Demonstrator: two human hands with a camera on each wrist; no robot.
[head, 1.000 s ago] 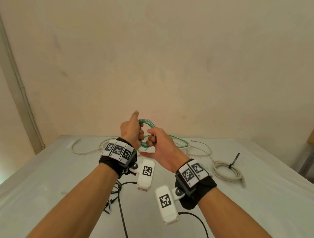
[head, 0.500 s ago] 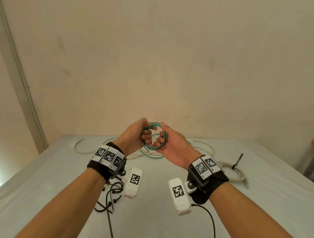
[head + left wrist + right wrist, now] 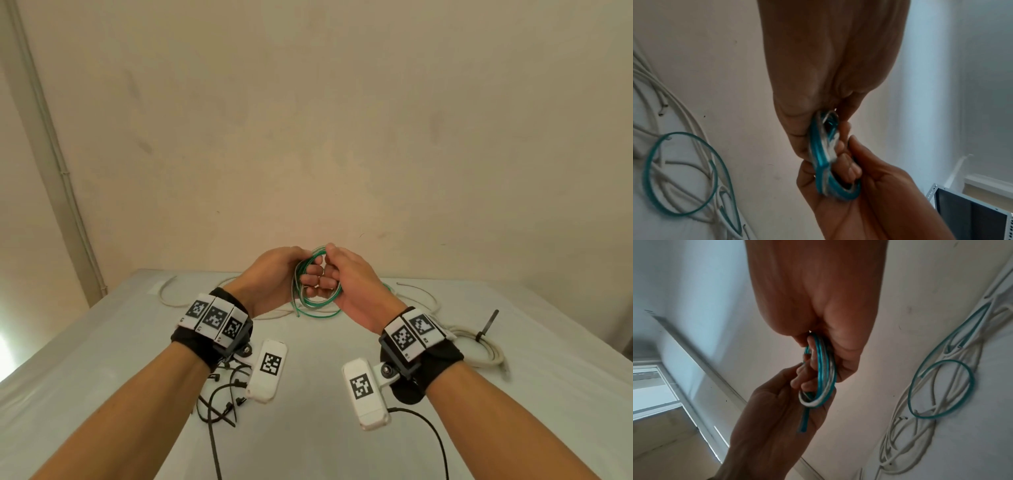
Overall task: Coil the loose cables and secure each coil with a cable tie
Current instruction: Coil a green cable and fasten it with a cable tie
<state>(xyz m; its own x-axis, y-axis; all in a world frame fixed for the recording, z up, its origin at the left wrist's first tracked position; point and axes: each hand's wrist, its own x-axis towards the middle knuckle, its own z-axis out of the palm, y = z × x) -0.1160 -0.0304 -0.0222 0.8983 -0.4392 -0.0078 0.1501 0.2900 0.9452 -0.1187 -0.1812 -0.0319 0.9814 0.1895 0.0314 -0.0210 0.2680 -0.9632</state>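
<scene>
A person is holding a small green-and-white cable coil in the air above a grey table, the left hand and right hand both curling their fingers around its loops. The coil is not yet tied; to finish well, one hand should be keeping every loop pinched together while the other is reaching for the black cable ties lying near the left wrist.

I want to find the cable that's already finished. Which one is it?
Look at the grey table and go to its right edge, past the right hand. A cream-white coiled cable lies there. Unlike the loose white cables sprawled by the wall, it is wound in neat loops, with a black cable tie cinched on it and sticking up.
</scene>
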